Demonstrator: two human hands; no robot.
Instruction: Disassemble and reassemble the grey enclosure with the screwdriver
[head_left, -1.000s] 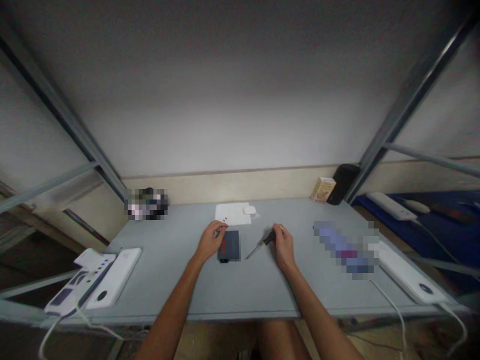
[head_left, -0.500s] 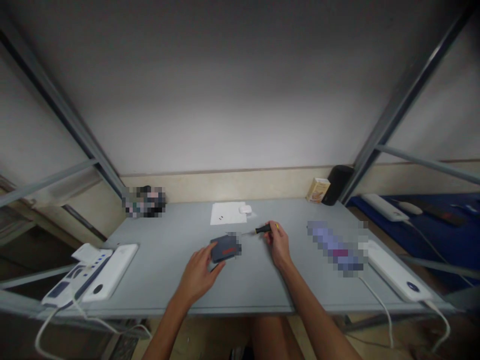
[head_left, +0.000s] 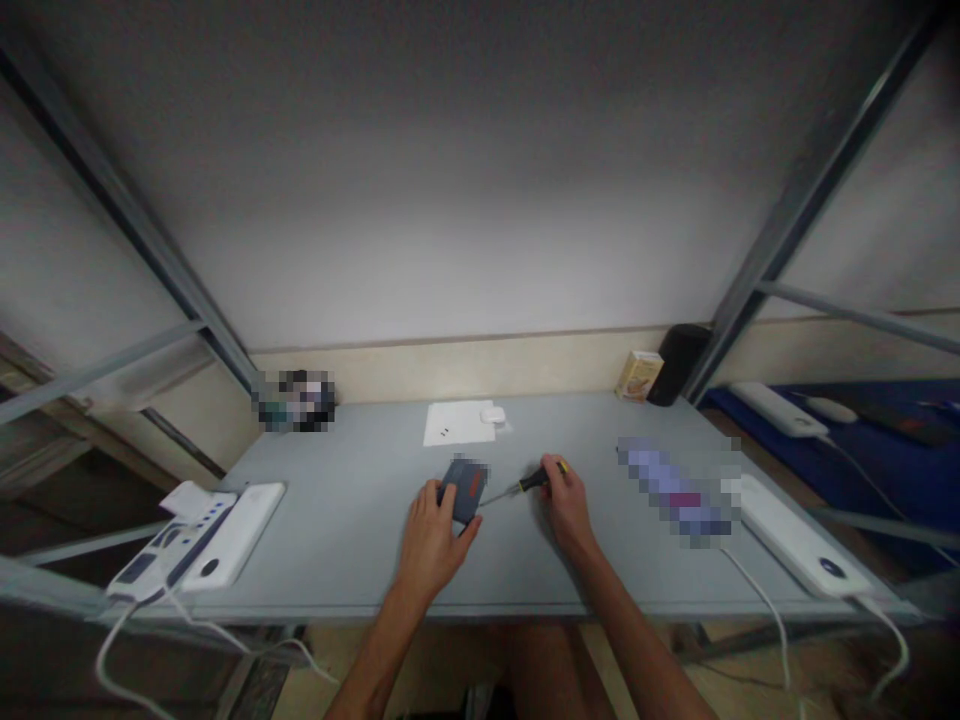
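My left hand (head_left: pixel 435 532) grips a small flat dark grey box-like device (head_left: pixel 466 488) with red marking, its fingers along the left side and the thumb at the near edge. In my right hand (head_left: pixel 564 497) is a screwdriver (head_left: pixel 534 479) with a black and yellow handle. Its metal shaft points left, and the tip is close to the right edge of the device; whether it touches I cannot tell. Beyond them lies a white sheet of paper (head_left: pixel 457 428) with a few tiny dark pieces on it, and a small white object (head_left: pixel 493 414) at its right edge.
White power strips lie at the left (head_left: pixel 240 535) and right (head_left: pixel 799 540), with cables over the table's front edge. A pixelated bluish item (head_left: pixel 671 490) is on the right. A small yellow box (head_left: pixel 639 376) and a black speaker-like object (head_left: pixel 681 362) stand at the back right.
The device has been turned in my left hand, which shifted right. The screwdriver now angles down to the left, with its tip lower and nearer the device's right edge.
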